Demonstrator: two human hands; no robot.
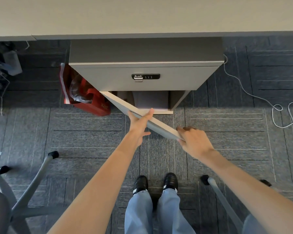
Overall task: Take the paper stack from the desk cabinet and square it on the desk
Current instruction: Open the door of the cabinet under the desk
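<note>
The grey desk cabinet (143,81) stands under the pale desk top (142,14). Its lower door (118,103) is swung out toward me, hinged at the left. My left hand (139,123) grips the door's top edge near the middle, thumb over it. My right hand (195,140) holds the door's free end. Inside the open lower compartment lies the paper stack (150,100), a pale grey-white block flat on the cabinet floor. Neither hand touches it.
A black combination lock (145,76) sits on the upper drawer front. A red bag (86,98) leans against the cabinet's left side. Chair legs (34,179) stand at the lower left and another chair leg (223,200) at the right. A white cable (254,95) trails over the carpet.
</note>
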